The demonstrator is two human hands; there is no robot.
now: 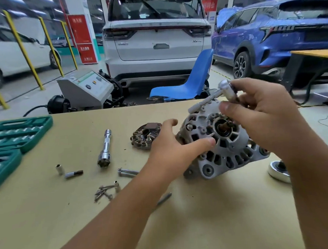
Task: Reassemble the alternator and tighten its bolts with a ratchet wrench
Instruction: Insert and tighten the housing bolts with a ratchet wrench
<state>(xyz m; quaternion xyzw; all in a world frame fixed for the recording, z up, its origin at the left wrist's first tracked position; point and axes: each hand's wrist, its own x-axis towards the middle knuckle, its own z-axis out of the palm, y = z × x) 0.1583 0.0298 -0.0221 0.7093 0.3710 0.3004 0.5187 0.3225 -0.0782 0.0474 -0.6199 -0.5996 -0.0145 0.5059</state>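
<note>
The grey alternator point(228, 149) lies on the tan table, its open rear end facing me. My left hand point(171, 148) grips its left side, thumb laid across the housing. My right hand point(260, 116) hovers above its upper edge and holds a silver socket tool point(226, 89), blurred, whose shaft runs down to a bolt point at the alternator's top left rim. The brown rectifier plate point(145, 134) rests just left of my left hand. A ratchet head point(279, 171) peeks out under my right forearm.
A green socket case point(15, 134) sits at the table's left edge. A long socket extension point(105, 147), two small sockets point(69, 171), long bolts point(126, 172) and a heap of small screws point(106, 191) lie in the middle. A blue chair point(191, 80) and parked cars stand beyond.
</note>
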